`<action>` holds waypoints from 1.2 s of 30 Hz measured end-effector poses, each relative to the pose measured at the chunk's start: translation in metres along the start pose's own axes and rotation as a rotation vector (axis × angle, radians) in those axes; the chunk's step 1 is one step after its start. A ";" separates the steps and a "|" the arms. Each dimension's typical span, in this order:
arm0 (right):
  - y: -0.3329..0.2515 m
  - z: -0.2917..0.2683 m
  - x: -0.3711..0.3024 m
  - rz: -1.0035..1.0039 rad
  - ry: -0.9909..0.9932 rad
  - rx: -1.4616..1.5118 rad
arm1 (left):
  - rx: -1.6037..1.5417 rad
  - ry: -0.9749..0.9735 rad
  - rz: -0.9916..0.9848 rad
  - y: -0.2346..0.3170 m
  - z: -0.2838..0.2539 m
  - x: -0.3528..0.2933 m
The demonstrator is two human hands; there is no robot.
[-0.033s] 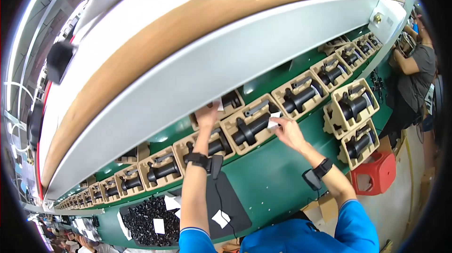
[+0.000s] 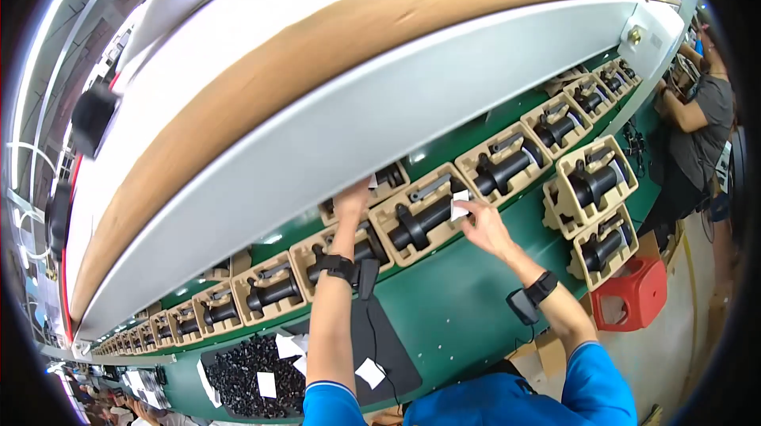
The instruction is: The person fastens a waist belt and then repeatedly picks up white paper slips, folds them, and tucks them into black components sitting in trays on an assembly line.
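Observation:
My right hand (image 2: 485, 224) pinches a small white paper slip (image 2: 460, 204) at the right end of a black cylindrical device (image 2: 420, 224). That device lies with a grey lever-like part in a tan moulded pulp tray (image 2: 391, 224). My left hand (image 2: 351, 202) reaches to the edge of the overhanging shelf, above a tray behind the front row. Another white slip (image 2: 372, 182) shows at its thumb side, closed in the fingers as far as I can see. The shelf edge partly hides those fingers.
The grey shelf side (image 2: 317, 133) hangs over the row of filled trays on the green table (image 2: 468, 307). Two trays (image 2: 596, 180) stand at the right, near a red stool (image 2: 634, 295). Small black parts (image 2: 258, 374) lie heaped at lower left. A co-worker (image 2: 701, 117) is at far right.
The view has shifted slightly. My left hand sits a little lower in the picture; my right hand still has the paper slip at the same device.

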State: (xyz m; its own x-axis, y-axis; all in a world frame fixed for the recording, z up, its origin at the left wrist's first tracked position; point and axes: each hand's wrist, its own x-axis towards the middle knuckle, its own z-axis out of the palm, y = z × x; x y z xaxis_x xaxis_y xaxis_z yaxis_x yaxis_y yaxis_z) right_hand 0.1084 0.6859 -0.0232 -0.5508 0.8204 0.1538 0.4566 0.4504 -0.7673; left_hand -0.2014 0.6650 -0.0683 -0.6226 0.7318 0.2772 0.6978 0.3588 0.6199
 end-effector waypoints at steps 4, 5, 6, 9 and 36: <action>0.020 -0.020 0.010 0.155 0.030 -0.019 | 0.011 -0.186 -0.140 0.046 0.039 0.012; 0.033 -0.017 0.015 0.061 0.094 -0.143 | -0.041 -0.200 -0.145 0.055 0.040 0.013; 0.045 -0.016 0.018 -0.033 0.157 -0.270 | -0.094 -0.216 -0.150 0.063 0.043 0.014; 0.014 0.012 0.038 -0.015 0.094 -0.418 | 0.020 -0.009 0.161 -0.047 0.029 0.012; 0.014 -0.032 -0.036 0.225 0.115 -0.554 | 0.426 -0.143 0.440 0.031 0.059 0.018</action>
State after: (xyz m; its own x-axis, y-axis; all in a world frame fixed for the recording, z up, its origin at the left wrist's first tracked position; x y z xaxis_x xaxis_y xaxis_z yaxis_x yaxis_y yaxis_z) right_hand 0.1569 0.6738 -0.0196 -0.3336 0.9357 0.1149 0.8656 0.3523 -0.3557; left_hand -0.1700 0.7232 -0.0873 -0.2118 0.9231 0.3209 0.9762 0.1839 0.1152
